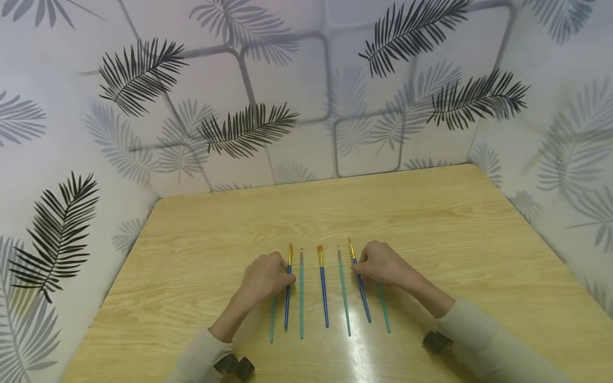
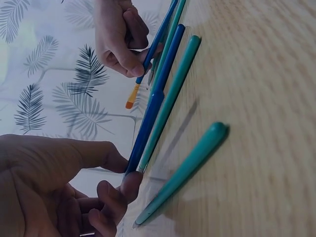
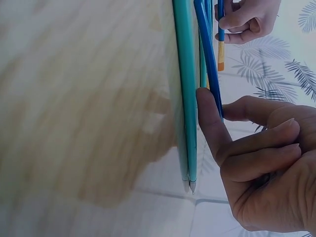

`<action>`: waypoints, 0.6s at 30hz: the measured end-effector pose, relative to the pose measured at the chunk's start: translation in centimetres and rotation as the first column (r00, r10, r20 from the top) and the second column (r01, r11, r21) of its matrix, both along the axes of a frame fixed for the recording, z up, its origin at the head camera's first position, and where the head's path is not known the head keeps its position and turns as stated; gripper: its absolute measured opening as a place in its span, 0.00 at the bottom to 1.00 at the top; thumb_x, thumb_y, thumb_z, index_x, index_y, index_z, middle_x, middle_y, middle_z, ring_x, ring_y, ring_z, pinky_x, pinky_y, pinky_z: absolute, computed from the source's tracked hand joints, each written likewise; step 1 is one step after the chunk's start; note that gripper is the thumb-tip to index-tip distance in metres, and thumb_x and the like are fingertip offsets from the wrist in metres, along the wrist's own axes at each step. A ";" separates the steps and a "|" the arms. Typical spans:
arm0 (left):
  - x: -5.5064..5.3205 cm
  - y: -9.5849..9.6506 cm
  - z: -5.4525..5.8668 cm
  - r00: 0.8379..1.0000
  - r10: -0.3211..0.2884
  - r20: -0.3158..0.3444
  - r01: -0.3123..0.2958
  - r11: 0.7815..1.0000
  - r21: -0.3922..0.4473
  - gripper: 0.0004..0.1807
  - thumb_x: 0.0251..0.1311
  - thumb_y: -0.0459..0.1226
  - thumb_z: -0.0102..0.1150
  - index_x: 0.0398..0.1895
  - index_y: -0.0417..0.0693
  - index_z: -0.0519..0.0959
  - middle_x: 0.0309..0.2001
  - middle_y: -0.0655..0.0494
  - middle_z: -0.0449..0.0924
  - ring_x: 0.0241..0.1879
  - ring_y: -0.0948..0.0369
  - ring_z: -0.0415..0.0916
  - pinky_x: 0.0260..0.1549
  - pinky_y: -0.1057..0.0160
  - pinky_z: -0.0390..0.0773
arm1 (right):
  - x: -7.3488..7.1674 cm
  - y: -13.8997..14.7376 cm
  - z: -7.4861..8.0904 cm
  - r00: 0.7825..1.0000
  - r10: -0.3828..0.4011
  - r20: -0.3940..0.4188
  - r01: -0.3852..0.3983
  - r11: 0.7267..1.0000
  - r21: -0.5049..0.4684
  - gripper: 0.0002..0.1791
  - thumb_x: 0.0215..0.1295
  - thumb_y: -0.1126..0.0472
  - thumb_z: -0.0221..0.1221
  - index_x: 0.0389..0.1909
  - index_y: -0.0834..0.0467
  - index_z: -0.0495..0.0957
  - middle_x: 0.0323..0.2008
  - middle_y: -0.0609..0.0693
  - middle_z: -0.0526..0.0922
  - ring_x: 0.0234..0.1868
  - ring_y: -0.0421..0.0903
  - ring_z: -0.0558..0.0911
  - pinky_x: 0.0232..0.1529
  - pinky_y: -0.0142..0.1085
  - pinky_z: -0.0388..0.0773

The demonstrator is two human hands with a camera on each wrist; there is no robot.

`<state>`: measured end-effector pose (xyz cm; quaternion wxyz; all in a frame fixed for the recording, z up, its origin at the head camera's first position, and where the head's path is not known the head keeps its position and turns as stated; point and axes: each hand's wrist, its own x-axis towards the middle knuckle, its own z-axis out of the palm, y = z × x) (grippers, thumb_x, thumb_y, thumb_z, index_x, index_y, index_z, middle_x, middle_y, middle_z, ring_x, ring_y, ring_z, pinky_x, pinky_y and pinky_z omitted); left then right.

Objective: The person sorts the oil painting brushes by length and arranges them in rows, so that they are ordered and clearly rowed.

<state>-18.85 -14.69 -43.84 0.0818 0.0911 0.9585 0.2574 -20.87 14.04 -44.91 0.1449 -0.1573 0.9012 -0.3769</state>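
Between thumb and fingertips, my left hand pinches a blue-handled paintbrush with a golden ferrule. My right hand likewise pinches another blue paintbrush, which leans slightly to the left at its top. A third blue paintbrush with a flat orange tip lies midway between the hands. On either side of it are teal paintbrushes, one on the left and one on the right. The outermost teal brushes, left and right, are partly hidden beneath the hands. All bristle ends point away from me.
The brushes are in a loose row on a light wood-grain table. A wall with a leaf pattern rises behind the table's far edge, and patterned surfaces flank both sides. Dark wrist devices sit below the sleeves.
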 end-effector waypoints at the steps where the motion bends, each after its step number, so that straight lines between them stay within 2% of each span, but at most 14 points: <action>1: 0.0 0.0 0.1 1.000 0.004 0.000 -0.004 1.000 -0.001 0.26 0.59 0.35 0.67 0.10 0.55 0.63 0.08 0.67 0.56 0.10 0.69 0.53 0.10 0.72 0.52 | 0.0 0.0 0.0 1.000 0.000 0.002 0.000 1.000 -0.002 0.21 0.64 0.62 0.62 0.10 0.60 0.76 0.07 0.38 0.62 0.11 0.34 0.55 0.14 0.27 0.52; 2: 0.0 -0.1 0.1 1.000 0.005 0.000 -0.005 1.000 0.001 0.25 0.59 0.35 0.67 0.11 0.54 0.63 0.09 0.67 0.56 0.11 0.69 0.52 0.10 0.72 0.52 | 0.0 0.0 0.0 1.000 0.001 0.004 -0.001 1.000 -0.004 0.20 0.64 0.62 0.62 0.11 0.60 0.78 0.07 0.38 0.63 0.11 0.35 0.56 0.14 0.27 0.52; 4: 0.0 -0.1 0.3 1.000 0.021 0.006 -0.021 1.000 0.009 0.19 0.59 0.35 0.68 0.15 0.50 0.70 0.10 0.66 0.59 0.11 0.68 0.54 0.10 0.72 0.53 | -0.1 0.1 0.0 1.000 -0.002 0.010 0.002 1.000 -0.011 0.19 0.65 0.62 0.62 0.12 0.60 0.79 0.08 0.38 0.62 0.11 0.35 0.56 0.14 0.27 0.52; 6: 0.0 -0.2 0.3 0.999 0.031 0.008 -0.031 0.999 0.022 0.08 0.59 0.35 0.68 0.25 0.42 0.80 0.11 0.64 0.65 0.11 0.68 0.58 0.10 0.72 0.55 | -0.1 0.2 0.1 1.000 -0.014 0.020 0.014 1.000 -0.019 0.19 0.65 0.61 0.62 0.13 0.60 0.78 0.08 0.38 0.62 0.12 0.35 0.56 0.14 0.27 0.52; 7: 0.0 -0.2 0.3 0.999 0.033 0.010 -0.034 0.999 0.030 0.07 0.60 0.35 0.68 0.33 0.38 0.83 0.12 0.63 0.69 0.12 0.68 0.60 0.10 0.72 0.56 | -0.1 0.3 0.1 1.000 -0.021 0.023 0.021 1.000 -0.023 0.18 0.65 0.61 0.61 0.14 0.59 0.79 0.09 0.38 0.61 0.12 0.35 0.55 0.14 0.27 0.52; 10: -0.1 -0.4 0.4 0.999 0.038 0.013 -0.039 0.998 0.056 0.18 0.61 0.35 0.67 0.49 0.31 0.82 0.17 0.59 0.79 0.13 0.66 0.68 0.11 0.72 0.61 | -0.1 0.5 0.3 0.998 -0.040 0.046 0.042 0.998 -0.048 0.16 0.66 0.61 0.60 0.18 0.60 0.81 0.11 0.40 0.70 0.11 0.35 0.55 0.13 0.28 0.53; 14: -0.3 -0.7 0.5 0.998 0.058 0.015 -0.059 0.996 0.073 0.18 0.62 0.37 0.66 0.50 0.32 0.81 0.22 0.57 0.83 0.14 0.65 0.72 0.12 0.70 0.62 | -0.4 1.0 0.6 0.996 -0.043 0.083 0.052 0.993 -0.104 0.12 0.68 0.61 0.59 0.31 0.64 0.86 0.19 0.49 0.86 0.10 0.34 0.55 0.12 0.27 0.54; 18: -0.6 -0.7 0.6 0.997 0.074 0.015 -0.076 0.993 0.093 0.19 0.63 0.38 0.64 0.52 0.32 0.80 0.22 0.57 0.82 0.14 0.65 0.68 0.12 0.69 0.60 | -0.6 1.4 0.9 0.992 -0.035 0.124 0.052 0.989 -0.141 0.13 0.70 0.60 0.58 0.41 0.66 0.85 0.24 0.52 0.88 0.09 0.33 0.53 0.12 0.28 0.54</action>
